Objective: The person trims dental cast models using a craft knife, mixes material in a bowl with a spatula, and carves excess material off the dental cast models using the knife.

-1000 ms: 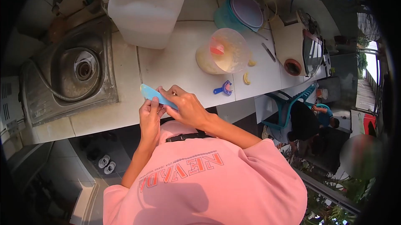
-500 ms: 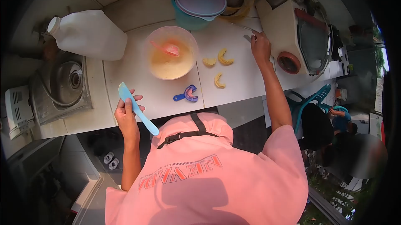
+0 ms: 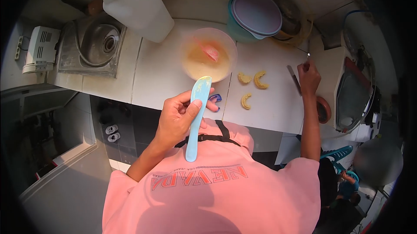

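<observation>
My left hand is closed around a light-blue spatula, thumb along its flat, with yellowish residue on the upper blade. The spatula tip overlaps the near rim of a translucent bowl in view. A pink scoop sits in the bowl's cream-coloured contents. Partly hidden behind my left fingers is a blue dental impression tray. At the right, my right hand has its fingers pinched at the end of a thin metal tool. Beside it on the counter lies a dark-handled knife.
Three yellow dental casts lie right of the bowl. A white jug and steel sink are at left. A lidded teal tub stands behind, and a boxy machine at far right. People are at lower right.
My left hand has brought the spatula rightward, from left of the bowl to its near edge, now covering part of the impression tray. The camera view has shifted left.
</observation>
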